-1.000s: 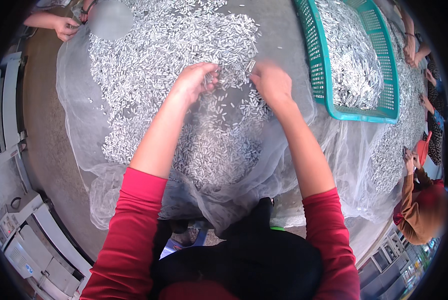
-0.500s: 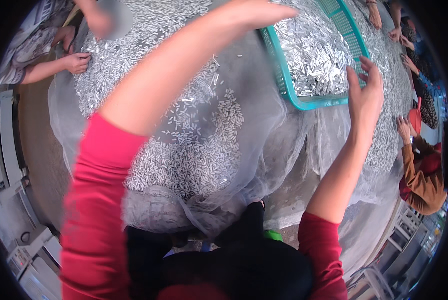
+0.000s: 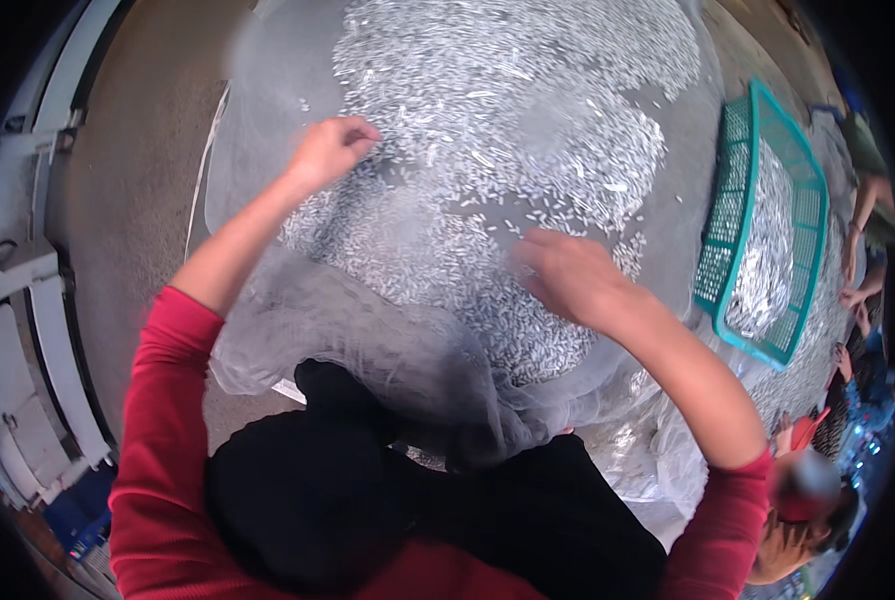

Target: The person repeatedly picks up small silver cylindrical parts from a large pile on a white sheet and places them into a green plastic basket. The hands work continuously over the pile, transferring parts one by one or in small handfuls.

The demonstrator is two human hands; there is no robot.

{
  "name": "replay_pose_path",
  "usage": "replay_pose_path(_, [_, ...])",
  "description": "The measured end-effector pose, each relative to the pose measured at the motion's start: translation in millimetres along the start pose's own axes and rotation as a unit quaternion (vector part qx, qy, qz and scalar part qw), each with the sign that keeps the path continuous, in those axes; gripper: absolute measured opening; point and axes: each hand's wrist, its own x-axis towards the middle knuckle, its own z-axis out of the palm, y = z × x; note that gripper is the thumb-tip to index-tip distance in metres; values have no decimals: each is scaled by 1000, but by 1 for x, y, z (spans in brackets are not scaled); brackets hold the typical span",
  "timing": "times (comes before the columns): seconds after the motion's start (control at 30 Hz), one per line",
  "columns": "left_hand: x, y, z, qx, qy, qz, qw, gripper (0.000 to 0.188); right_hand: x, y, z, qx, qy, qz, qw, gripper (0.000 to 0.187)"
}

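Note:
Small silvery elongated pieces (image 3: 508,130) are spread thickly over a translucent sheet (image 3: 348,300) before me. At the left edge of the spread, my left hand (image 3: 333,155) is low over the pieces, its fingers bent and pressed together; whatever they may hold is too small to make out. My right hand (image 3: 573,280) hovers over the nearer part of the pile, palm down. Its fingertips are smeared by motion, so their closure does not show. A denser heap of the pieces (image 3: 538,340) lies below it, near my lap.
To the right stands a teal plastic basket (image 3: 733,210) holding longer shiny silver strips (image 3: 768,250). Other people's hands (image 3: 853,290) work along the far right, near a red scoop (image 3: 808,430). Grey machinery (image 3: 28,260) lines the left side beyond the concrete floor (image 3: 148,150).
Both hands have come away from beside the basket and down over the loose pieces. My view has turned left, so the basket now appears farther right.

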Motion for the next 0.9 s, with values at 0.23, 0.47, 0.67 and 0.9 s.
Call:
replay_pose_path(0.23, [13, -18, 24, 47, 91, 28, 994, 14, 168, 12, 65, -11, 247, 112, 963, 11])
replay_pose_path(0.47, [28, -11, 60, 106, 131, 132, 977, 13, 201, 16, 94, -88, 317, 216, 919, 13])
replay_pose_path(0.67, [42, -2, 81, 199, 169, 52, 964, 17, 178, 23, 92, -7, 324, 204, 924, 9])
replay_pose_path(0.9, [49, -21, 71, 52, 119, 125, 984, 6, 149, 19, 93, 558, 348, 227, 718, 6])
